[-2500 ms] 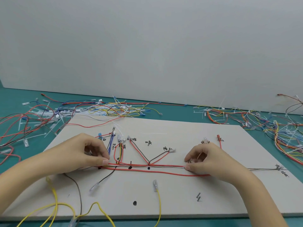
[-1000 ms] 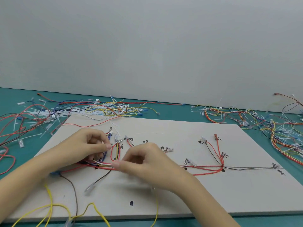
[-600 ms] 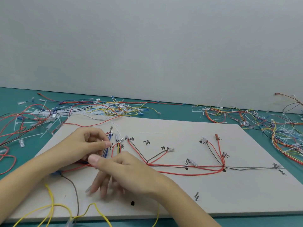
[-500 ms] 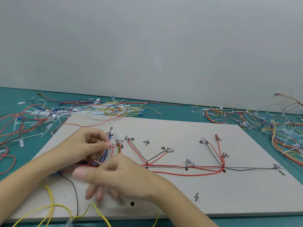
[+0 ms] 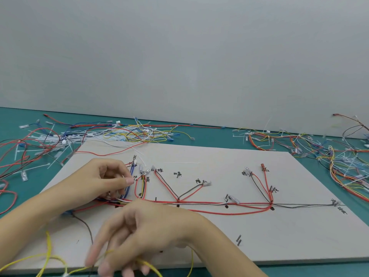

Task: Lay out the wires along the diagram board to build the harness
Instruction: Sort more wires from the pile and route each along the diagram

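Left hand (image 5: pixel 108 179) pinches bundled wires (image 5: pixel 127 188), anchoring the trunk | right hand (image 5: pixel 139 236), blurred, fingers spread, reaching toward yellow wire (image 5: pixel 48 248) below it | diagram board (image 5: pixel 299 236): likely next lay.

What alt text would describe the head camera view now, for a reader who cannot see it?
A person's left hand pinches wires at the left of a diagram board, while the blurred right hand reaches down to yellow wires at its near edge. Red wires are laid along the board; loose wires lie on the teal table.
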Demonstrator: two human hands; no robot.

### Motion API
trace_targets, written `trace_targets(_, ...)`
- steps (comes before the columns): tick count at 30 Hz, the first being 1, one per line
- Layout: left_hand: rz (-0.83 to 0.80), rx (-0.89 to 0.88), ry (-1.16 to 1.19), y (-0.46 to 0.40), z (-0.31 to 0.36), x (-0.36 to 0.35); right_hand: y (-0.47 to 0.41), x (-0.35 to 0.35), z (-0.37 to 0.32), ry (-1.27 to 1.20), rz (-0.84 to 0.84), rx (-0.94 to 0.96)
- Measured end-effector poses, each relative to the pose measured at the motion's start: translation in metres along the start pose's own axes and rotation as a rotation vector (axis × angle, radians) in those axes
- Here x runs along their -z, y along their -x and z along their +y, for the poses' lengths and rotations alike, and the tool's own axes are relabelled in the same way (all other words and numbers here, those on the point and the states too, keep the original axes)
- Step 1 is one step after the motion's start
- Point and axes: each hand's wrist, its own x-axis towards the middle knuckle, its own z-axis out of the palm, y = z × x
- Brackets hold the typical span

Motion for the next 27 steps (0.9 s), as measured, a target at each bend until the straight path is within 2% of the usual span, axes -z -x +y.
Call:
trace_targets(3, 0.008, -0.012, -0.023, 0.001, 0.001, 0.005, -0.003, 0.005, 0.001, -0.18, 0.019, 0.007)
trace_targets(7, -0.045, -0.01, -0.058, 0.001, 0.002, 0.006, 0.004, 0.033, 0.003, -0.303, 0.285, 0.109)
trace_targets(11, -0.183, 0.054, -0.096, 0.004, 0.003, 0.006, 0.01, 0.051, 0.007, -0.347, 0.527, 0.141)
trace_targets(13, -0.257, 0.069, -0.134, 0.005, 0.001, 0.009, 0.013, 0.058, 0.007, -0.388, 0.626, 0.156)
trace_targets(16, -0.25, 0.104, -0.133, 0.006, -0.002, 0.015, 0.021, 0.075, 0.008, -0.451, 0.728, 0.163)
trace_targets(19, -0.149, 0.096, -0.11, 0.003, -0.003, 0.021, 0.034, 0.088, 0.009, -0.497, 0.704, 0.141)
trace_targets(22, -0.093, 0.136, 0.024, 0.001, -0.002, 0.025, 0.047, 0.1, 0.013, -0.694, 0.604, 0.141)
trace_targets(25, -0.138, 0.183, 0.172, 0.003, 0.0, 0.029, 0.057, 0.109, 0.016, -1.02, 0.543, 0.224)
trace_targets(27, -0.211, 0.205, 0.19, 0.006, 0.002, 0.032, 0.062, 0.114, 0.018, -1.159, 0.546, 0.27)
